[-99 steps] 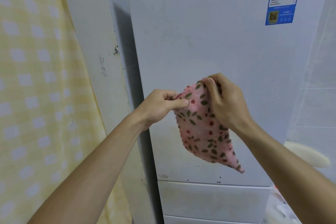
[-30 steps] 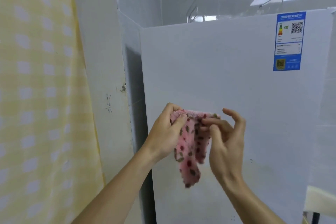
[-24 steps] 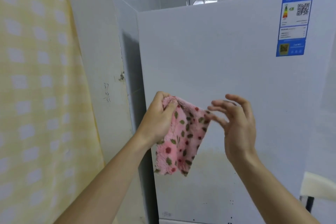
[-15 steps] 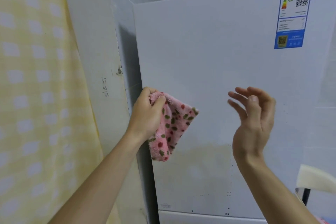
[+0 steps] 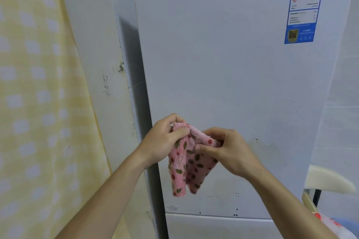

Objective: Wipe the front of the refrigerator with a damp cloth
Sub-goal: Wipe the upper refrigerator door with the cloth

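A white refrigerator [image 5: 223,60] fills the middle and right of the view, its upper door facing me and a lower door [image 5: 213,227] below it. In front of the upper door hangs a pink fluffy cloth [image 5: 186,169] with red and green spots. My left hand [image 5: 165,141] pinches its top left edge between thumb and fingers. My right hand [image 5: 225,149] pinches its top right edge. The cloth droops folded between both hands, a little away from the door. Small dark specks and a grey smudge [image 5: 258,141] mark the door to the right of my hands.
A blue energy label [image 5: 303,6] sticks to the door's top right corner. A yellow checked curtain [image 5: 38,103] hangs at the left, beside a white wall [image 5: 101,64] with pencil numbers. A pale rounded object [image 5: 328,180] and a plastic bag [image 5: 338,227] sit at the lower right.
My right hand, open and away from the cloth half a second ago, has come back and taken its right edge. Both hands and the cloth have moved right, toward the door's middle.
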`<state>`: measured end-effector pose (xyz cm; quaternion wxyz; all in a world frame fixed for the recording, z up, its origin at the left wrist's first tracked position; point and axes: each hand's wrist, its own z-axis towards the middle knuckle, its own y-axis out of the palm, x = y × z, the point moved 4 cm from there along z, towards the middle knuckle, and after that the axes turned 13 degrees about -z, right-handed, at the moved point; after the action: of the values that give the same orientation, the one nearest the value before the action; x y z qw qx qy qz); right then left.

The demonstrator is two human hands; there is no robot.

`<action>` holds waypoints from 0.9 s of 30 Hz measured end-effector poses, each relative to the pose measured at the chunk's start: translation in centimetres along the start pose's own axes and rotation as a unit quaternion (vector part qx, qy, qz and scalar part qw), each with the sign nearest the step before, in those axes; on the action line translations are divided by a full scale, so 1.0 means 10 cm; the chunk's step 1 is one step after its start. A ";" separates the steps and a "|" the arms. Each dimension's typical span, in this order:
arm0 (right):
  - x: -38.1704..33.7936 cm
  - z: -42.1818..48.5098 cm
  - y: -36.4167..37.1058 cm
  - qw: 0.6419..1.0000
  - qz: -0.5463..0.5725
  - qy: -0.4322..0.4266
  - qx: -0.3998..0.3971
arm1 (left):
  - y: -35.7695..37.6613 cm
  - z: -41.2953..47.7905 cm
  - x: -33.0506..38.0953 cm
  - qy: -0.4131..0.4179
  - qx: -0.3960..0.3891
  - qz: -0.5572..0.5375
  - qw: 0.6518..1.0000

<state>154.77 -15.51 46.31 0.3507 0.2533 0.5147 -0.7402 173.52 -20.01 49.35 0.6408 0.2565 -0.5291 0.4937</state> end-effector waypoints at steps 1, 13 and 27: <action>0.03 0.00 -0.05 0.999 -0.029 0.017 -0.011 | -0.02 0.00 -0.03 -0.012 -0.015 0.029 0.999; -0.18 -0.19 -0.05 0.874 -0.305 -0.084 0.370 | 0.08 0.16 -0.01 0.025 0.028 -0.036 0.999; -0.34 1.03 0.90 0.894 -0.195 -0.171 0.364 | -0.54 0.73 0.15 0.261 0.267 0.071 0.925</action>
<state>163.76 -26.36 47.10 0.1648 0.1270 0.1805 -0.9613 175.22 -27.76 54.07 0.6271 0.2419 -0.2087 0.7104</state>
